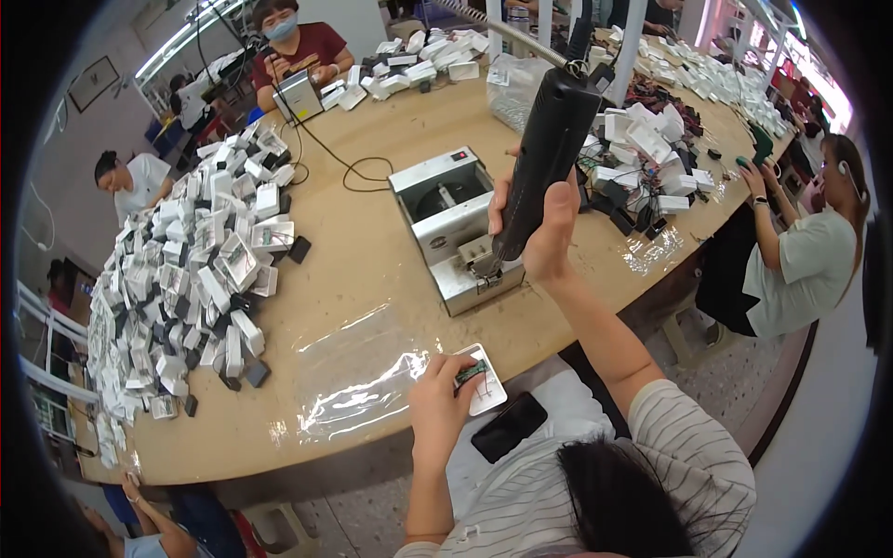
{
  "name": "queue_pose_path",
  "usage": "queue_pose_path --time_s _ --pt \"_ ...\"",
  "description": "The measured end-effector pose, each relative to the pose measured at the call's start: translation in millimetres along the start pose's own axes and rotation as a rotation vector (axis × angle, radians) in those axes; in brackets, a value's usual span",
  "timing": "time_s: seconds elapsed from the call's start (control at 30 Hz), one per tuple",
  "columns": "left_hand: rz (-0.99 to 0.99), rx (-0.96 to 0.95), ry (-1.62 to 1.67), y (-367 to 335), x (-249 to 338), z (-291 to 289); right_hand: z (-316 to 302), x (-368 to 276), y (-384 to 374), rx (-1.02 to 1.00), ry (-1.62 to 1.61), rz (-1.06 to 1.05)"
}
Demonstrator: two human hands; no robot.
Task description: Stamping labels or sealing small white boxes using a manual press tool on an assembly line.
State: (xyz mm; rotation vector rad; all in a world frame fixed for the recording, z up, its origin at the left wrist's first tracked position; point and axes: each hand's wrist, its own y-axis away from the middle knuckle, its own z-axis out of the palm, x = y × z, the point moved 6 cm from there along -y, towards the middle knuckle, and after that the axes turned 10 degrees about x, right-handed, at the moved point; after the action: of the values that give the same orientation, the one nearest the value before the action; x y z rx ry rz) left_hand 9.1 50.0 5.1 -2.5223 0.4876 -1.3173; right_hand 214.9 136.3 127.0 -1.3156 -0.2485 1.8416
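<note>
My right hand (551, 228) is wrapped round a black electric screwdriver (549, 149), held tilted with its tip down at the front of a metal screw feeder (445, 223). A dark round drum shows in the feeder's open top. By the table's front edge, my left hand (440, 391) has its fingers closed at a small green circuit board (471, 374), which sits in a white plastic case (488, 391). Some of the board is hidden under the fingers.
White and black plastic cases (209, 270) lie heaped on the left, and another pile with wires (642, 158) on the right. A black phone (509, 428) rests below the table edge. Co-workers sit around; one at the far side has another metal box (299, 97). A cable (339, 158) crosses the table.
</note>
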Motion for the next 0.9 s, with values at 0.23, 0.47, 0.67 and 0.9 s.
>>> queue_pose_path --time_s 0.23,0.47,0.67,0.9 --pt "-0.033 -0.034 0.024 0 7 -4 12 11 12 -0.039 0.046 -0.029" --pt "0.010 0.023 0.025 -1 2 -2 12 16 15 -0.042 0.084 -0.015" --pt "0.020 0.016 0.015 -1 1 -1 8 23 15 -0.048 0.069 0.004" --pt "0.028 0.015 0.023 0 3 -2 20 32 16 -0.336 -0.017 0.151"
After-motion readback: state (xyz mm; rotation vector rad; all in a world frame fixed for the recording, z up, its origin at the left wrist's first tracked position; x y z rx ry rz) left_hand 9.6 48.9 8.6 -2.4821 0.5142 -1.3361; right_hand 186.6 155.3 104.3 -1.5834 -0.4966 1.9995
